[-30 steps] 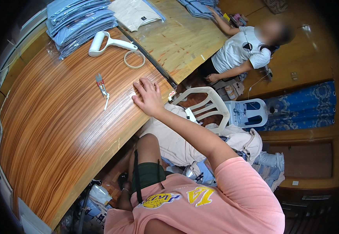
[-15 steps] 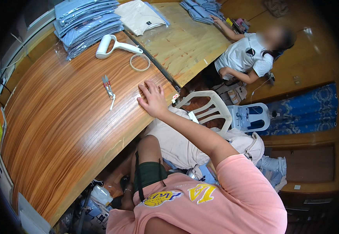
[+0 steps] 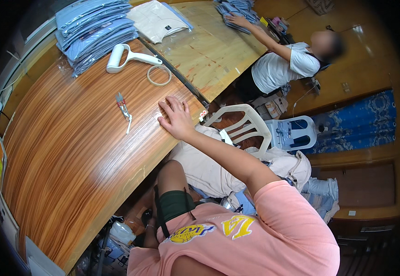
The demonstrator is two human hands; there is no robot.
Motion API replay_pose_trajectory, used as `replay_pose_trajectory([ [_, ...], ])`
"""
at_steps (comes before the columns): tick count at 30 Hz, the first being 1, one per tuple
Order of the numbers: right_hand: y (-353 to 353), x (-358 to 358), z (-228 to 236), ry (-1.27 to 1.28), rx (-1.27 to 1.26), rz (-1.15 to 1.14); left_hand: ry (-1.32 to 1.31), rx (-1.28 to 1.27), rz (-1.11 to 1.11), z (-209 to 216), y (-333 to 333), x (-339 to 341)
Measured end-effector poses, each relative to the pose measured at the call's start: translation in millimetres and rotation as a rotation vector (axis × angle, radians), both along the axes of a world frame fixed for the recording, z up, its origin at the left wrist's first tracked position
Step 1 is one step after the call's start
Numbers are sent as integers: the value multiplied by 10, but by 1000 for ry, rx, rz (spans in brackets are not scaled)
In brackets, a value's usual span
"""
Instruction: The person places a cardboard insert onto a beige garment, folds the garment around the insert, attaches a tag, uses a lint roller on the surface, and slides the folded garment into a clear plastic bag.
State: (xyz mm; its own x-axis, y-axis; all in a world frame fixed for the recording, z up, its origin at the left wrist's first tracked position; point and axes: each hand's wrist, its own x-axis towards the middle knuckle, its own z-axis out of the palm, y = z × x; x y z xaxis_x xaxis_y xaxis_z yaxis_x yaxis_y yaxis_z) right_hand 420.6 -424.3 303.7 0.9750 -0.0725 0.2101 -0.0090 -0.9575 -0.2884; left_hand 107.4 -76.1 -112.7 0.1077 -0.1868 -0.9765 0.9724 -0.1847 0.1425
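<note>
My right hand [image 3: 177,118] rests palm down on the striped wooden table [image 3: 71,161], close to its right corner, with its fingers a little apart and nothing in them. Left of it lie thread snips [image 3: 123,108] with red on the handles and a short white strip at one end. Beyond my fingers is a ring-shaped roll of tape [image 3: 159,75], and past that a white lint roller [image 3: 117,58] on its side. Part of my other arm shows at the bottom edge; my left hand is out of sight.
Bagged blue garments [image 3: 96,32] are stacked at the back left, beside a folded cream garment [image 3: 156,20]. A co-worker [image 3: 280,64] stands across a worn second table [image 3: 209,41], one hand at another blue stack [image 3: 236,14]. Plastic chairs [image 3: 241,124] and cloth piles [image 3: 204,165] stand at right.
The co-worker has turned and leaned farther toward the blue stack, arm stretched out. My view has shifted slightly; my right hand stays on the table in the same spot.
</note>
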Motion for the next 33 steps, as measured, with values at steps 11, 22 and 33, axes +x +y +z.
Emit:
replay_pose_trajectory([
  [11, -19, 1, -1, -3, -18, -10, -201, 35, 56, -81, -3, 653],
  [22, -87, -49, -22, 26, -121, -7, -876, 329, 79, 1108, -49, 1536],
  [33, 713, 234, 368, 62, -17, 282, -748, -709, -767, 4250, -811, 2110],
])
